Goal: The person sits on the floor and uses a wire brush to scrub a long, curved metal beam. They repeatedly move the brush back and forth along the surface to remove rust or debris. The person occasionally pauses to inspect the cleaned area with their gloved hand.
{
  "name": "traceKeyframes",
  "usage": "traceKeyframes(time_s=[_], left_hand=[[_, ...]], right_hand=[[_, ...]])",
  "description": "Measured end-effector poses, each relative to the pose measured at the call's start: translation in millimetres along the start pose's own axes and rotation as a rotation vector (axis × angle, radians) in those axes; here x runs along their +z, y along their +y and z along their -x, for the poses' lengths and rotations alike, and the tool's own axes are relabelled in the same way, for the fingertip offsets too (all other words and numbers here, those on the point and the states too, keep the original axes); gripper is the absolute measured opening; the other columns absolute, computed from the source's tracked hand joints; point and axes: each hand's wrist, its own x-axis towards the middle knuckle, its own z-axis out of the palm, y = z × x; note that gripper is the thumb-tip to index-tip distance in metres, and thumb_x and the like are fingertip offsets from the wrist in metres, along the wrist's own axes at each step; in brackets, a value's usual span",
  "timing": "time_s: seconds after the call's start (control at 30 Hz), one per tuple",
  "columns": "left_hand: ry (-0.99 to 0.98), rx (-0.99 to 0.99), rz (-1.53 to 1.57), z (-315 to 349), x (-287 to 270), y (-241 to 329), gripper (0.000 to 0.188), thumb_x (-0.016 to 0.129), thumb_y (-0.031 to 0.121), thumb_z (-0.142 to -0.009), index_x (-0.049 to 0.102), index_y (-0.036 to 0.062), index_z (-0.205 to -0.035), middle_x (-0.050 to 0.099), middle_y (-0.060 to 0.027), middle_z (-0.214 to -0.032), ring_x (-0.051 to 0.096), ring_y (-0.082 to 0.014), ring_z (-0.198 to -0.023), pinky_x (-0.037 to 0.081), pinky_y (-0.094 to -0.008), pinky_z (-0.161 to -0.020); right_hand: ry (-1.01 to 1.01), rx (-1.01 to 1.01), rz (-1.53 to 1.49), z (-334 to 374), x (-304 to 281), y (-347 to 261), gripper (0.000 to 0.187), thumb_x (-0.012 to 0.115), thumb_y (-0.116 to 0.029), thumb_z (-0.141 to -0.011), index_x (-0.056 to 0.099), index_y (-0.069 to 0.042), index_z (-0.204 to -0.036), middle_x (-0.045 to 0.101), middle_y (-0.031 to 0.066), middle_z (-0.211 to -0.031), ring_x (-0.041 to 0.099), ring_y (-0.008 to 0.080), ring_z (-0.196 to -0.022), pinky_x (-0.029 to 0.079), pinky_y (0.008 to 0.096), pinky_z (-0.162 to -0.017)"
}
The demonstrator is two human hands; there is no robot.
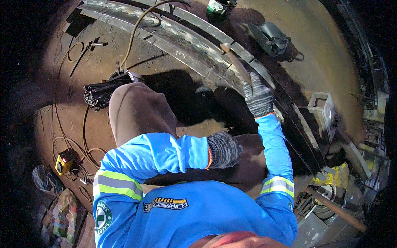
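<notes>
My right hand (pixel 259 97), in a grey knitted glove, is wrapped around a slim brown tool (pixel 237 63) that looks like a wooden handle. The tool's pale rounded end points away from me over a long curved metal beam (pixel 180 53) with bright scraped patches. What kind of tool it is, I cannot make out. In a matching glove, my left hand (pixel 224 150) rests closed near my thigh, in front of my body. Its fingers are curled in, and whatever they may hold is hidden.
A welding mask (pixel 271 39) and a green-and-white can (pixel 220 9) sit beyond the beam. Left of my knee, a container holds a bundle of dark rods (pixel 98 93). Cables (pixel 138 29) cross the beam and floor. A metal frame (pixel 321 108) stands at right.
</notes>
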Motion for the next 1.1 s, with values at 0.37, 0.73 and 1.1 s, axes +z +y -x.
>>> traceKeyframes(time_s=[0.37,0.73,1.1], left_hand=[[0.052,-0.024,0.023,-1.2,14.3,-3.4,0.025,0.056,0.031,-0.076,0.058,0.0059,-0.079,0.060,-0.0143,-0.064,0.059,-0.0330,-0.057,0.046,-0.0446,-0.051],[0.040,0.046,-0.051,-5.1,7.1,5.4,0.026,0.056,0.031,-0.076,0.058,0.0056,-0.081,0.060,-0.0126,-0.064,0.059,-0.0311,-0.055,0.045,-0.0442,-0.049],[0.021,0.047,-0.043,-9.1,16.5,4.0,0.023,0.052,0.028,-0.078,0.057,0.0057,-0.076,0.059,-0.0130,-0.061,0.058,-0.0319,-0.054,0.044,-0.0442,-0.047]], right_hand=[[-0.107,0.018,0.003,19.3,-6.1,12.3,0.037,0.056,-0.029,-0.087,0.056,-0.003,-0.113,0.062,0.0251,-0.093,0.062,0.0388,-0.080,0.049,0.0460,-0.073],[0.070,-0.012,-0.087,33.2,-21.8,20.5,0.039,0.059,-0.032,-0.084,0.058,-0.002,-0.110,0.062,0.0255,-0.091,0.062,0.0397,-0.079,0.049,0.0481,-0.072],[0.016,-0.026,-0.088,24.0,-27.5,16.7,0.042,0.060,-0.030,-0.084,0.055,-0.004,-0.116,0.061,0.0255,-0.098,0.060,0.0401,-0.087,0.049,0.0447,-0.078]])
